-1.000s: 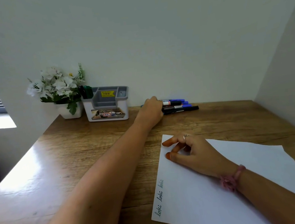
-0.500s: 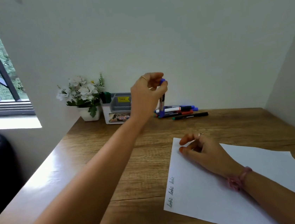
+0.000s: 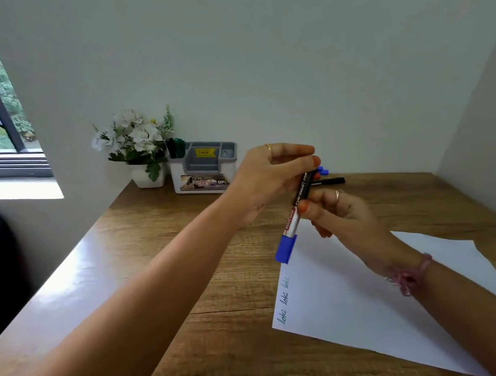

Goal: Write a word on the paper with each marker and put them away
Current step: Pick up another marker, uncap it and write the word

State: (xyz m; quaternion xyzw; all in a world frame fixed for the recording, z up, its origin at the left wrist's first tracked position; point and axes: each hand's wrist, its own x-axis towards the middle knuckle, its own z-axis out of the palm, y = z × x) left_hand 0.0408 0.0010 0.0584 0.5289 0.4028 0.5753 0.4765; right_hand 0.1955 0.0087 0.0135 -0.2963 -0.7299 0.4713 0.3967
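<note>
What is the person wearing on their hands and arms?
Both arms are bare, with no sleeves. The left hand has a thin gold ring. The right hand has a silvery ring, and a pink band sits around its wrist. The nails look orange.

The left hand is raised, forearm reaching in from the lower left, wrist bent slightly. Its fingers are curled and its fingertips pinch the upper end of the marker. A ring sits on one finger. The right hand rises from the lower right just below that grip, palm turned inward, thumb and fingers closing on the marker's middle, right beneath the left fingertips. A ring shows on one finger, and a pink band circles the wrist.
</note>
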